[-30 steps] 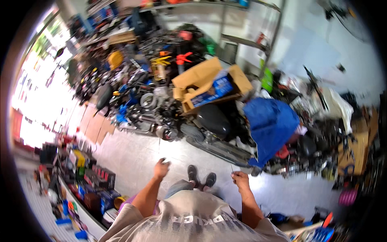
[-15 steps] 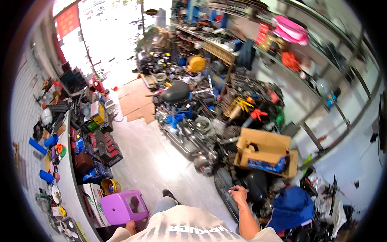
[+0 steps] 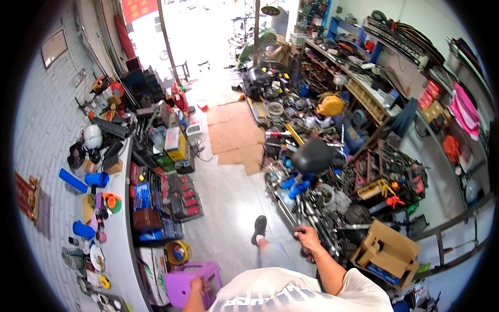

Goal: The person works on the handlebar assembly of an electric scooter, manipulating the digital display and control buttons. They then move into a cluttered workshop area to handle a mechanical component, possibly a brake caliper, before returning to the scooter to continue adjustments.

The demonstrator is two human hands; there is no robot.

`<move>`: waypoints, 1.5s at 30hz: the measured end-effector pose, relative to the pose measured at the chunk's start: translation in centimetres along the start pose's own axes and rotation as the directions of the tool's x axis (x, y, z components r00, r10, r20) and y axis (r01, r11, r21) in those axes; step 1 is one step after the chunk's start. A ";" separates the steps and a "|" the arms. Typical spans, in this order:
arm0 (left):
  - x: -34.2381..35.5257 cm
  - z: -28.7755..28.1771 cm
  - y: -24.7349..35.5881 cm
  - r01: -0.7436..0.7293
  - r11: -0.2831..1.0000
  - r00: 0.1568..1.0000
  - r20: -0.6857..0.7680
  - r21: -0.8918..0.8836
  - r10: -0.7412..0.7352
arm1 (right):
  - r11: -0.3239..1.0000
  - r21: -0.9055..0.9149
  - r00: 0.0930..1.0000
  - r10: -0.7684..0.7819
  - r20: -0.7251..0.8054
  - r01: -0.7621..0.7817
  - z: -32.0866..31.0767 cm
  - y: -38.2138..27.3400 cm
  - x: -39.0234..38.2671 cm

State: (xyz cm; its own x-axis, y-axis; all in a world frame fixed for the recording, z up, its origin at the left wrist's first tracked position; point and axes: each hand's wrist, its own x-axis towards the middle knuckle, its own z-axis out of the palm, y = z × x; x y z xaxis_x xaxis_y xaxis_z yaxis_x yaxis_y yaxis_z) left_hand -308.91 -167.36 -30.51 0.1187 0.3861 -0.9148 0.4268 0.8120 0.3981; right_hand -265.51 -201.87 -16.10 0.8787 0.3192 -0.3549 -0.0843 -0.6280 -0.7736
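My left hand hangs over the purple plastic stool. Its fingers are smeared, and whether it touches the stool cannot be told. On the other side, my right hand is held out with its fingers curled together in a pinch; what is between them, if anything, is too small to name. Past it lies a partly dismantled motorcycle with a loose-looking black seat. One foot in a dark shoe is forward on the grey floor.
Boxed batteries and a yellow bucket line the workbench at left. An opened cardboard box stands at right. Flattened cardboard covers the floor toward the bright doorway. Crowded shelves run along the right.
The view has swung to the right and toward the doorway. My left hand has come up in front of the stool. My right hand stays pinched, and my shoe is farther forward.
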 end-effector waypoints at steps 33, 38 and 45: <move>36.4 26.3 86.4 0.109 0.970 0.986 -0.149 0.219 -0.077 | 0.885 0.426 0.943 0.284 -0.173 -0.189 11.0 -41.5 78.9; 39.9 39.4 105.8 -0.045 0.983 0.988 -0.138 0.176 0.070 | 0.834 0.473 0.907 0.394 -0.147 -0.285 10.3 -42.8 91.3; 33.9 65.1 121.8 -0.312 0.866 0.927 0.323 0.390 0.189 | 0.908 0.409 0.937 0.219 -0.272 -0.093 4.3 -52.9 109.1</move>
State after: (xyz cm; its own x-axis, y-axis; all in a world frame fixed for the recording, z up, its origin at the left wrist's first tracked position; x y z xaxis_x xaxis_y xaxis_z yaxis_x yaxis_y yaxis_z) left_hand -194.54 -83.83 -17.44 0.4803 0.3700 -0.7952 0.6823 0.4121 0.6038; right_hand -167.25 -130.79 -16.17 0.9328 -0.0314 -0.3590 -0.3506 -0.3098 -0.8838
